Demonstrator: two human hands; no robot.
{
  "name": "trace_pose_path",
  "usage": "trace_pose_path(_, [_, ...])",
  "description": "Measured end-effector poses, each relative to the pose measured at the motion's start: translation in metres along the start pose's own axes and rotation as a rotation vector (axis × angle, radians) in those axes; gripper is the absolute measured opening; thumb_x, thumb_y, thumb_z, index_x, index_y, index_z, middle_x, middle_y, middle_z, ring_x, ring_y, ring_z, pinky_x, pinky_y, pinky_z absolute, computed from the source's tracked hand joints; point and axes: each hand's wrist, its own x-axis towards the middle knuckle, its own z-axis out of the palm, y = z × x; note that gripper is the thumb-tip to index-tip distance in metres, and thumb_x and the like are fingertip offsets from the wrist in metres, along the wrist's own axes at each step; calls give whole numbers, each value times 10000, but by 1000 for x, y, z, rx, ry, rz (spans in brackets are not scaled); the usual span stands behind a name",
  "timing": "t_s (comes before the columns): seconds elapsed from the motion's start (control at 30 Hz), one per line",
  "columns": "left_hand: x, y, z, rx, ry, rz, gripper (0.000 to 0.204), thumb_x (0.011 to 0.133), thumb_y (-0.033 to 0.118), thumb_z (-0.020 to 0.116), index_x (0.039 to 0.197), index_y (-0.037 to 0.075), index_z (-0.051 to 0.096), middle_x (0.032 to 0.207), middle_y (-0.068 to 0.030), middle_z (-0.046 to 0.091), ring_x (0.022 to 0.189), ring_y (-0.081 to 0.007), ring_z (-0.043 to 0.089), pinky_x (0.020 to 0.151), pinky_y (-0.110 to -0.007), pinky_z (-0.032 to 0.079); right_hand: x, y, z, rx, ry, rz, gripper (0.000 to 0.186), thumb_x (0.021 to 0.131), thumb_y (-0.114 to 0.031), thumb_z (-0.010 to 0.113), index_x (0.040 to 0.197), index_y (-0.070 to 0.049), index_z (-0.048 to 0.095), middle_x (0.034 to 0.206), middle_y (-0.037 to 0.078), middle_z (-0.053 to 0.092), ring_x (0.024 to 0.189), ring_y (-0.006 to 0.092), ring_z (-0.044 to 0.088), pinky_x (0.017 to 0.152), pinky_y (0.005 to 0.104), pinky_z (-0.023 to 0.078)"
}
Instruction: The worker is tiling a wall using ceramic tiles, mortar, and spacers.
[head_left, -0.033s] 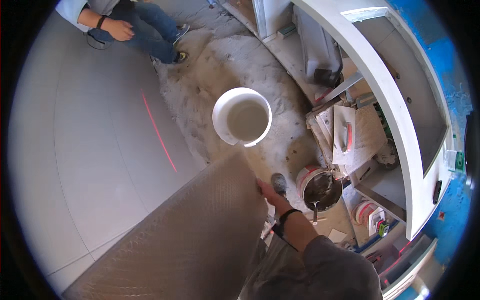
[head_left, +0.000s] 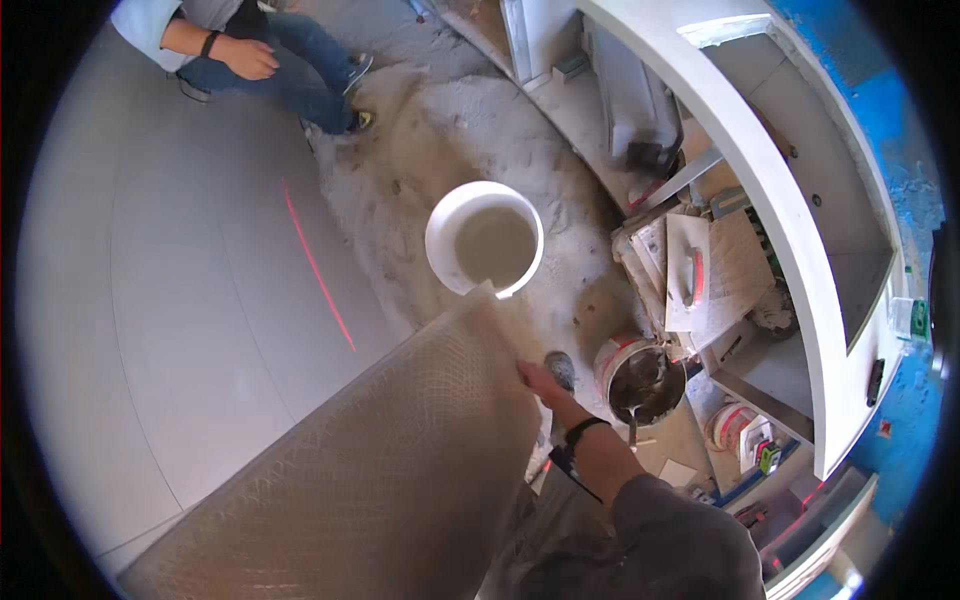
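The fingers of the right hand (head_left: 545, 382) pinch the tile (head_left: 380, 460) at its edge; the left hand is out of view. Grip firmly, corner clear of the bucket (head_left: 440, 240).

Brown sheet (head_left: 350, 450): shifted slightly forward, its far corner overlapping the near rim of the white bucket (head_left: 446, 240) more plainly than before; its upper-left edge now hides a little more of the grey panel (head_left: 200, 300).
Sheet surface: curved ridges read sharper, previously more blurred.
Right hand (head_left: 541, 383): moved slightly with the sheet's edge, a touch to the right.
Wristband (head_left: 587, 429): a little further up and right in view.
Co-worker's hand (head_left: 253, 60): slightly further right, fingers more distinct.
White bucket, mortar bucket (head_left: 613, 356): both sit marginally lower in view.
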Motion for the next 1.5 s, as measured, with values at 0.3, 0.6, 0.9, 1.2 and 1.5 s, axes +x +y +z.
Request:
trace_pose_path(0.3, [223, 30, 144, -183, -482, 173, 477, 807, 176, 778, 1184, -76, 630, 1079, -123, 683, 947, -235, 630, 880, -369, 494, -14, -86, -178, 423, 724, 181, 520, 905, -432, 722, 1211, -12, 716, 1141, 96, 726, 997, 203, 652, 915, 358, 493])
trace_pose_path(0.6, [522, 15, 540, -631, -950, -71, 540, 945, 330, 699, 1304, -56, 583, 1181, -114, 673, 1072, -247, 643, 955, -410, 496, -4, -101, -303, 161, 1188, 188, 433, 899, -373, 739, 1107, 7, 735, 991, 57, 728, 879, 163, 637, 815, 349, 501])
trace_pose_path(0.9, [641, 10, 730, -550, -1026, -158, 531, 961, 355, 677, 1312, -30, 580, 1226, -115, 654, 1092, -251, 642, 910, -428, 522, 76, -134, -286, 49, 1219, 204, 515, 925, -406, 726, 1185, 38, 704, 1078, 89, 708, 954, 167, 614, 868, 333, 481])
trace_pose_path(1.2, [680, -9, 741, -451, -875, -39, 737, 948, 457, 681, 1412, -73, 463, 1313, -186, 602, 1183, -336, 597, 1010, -493, 468, 92, -144, -276, -605, 961, 253, 501, 963, -467, 604, 1109, 1, 713, 995, 229, 729, 955, 371, 694, 823, 474, 505])
trace_pose_path(1.5, [659, -18, 775, -249, -716, 53, 918, 905, 587, 693, 1435, -112, 425, 1344, -226, 579, 1184, -346, 593, 976, -467, 507, 180, -197, -364, -637, 1142, -219, 407, 922, -320, 635, 1180, -5, 623, 987, 311, 675, 969, 496, 643, 877, 553, 510])
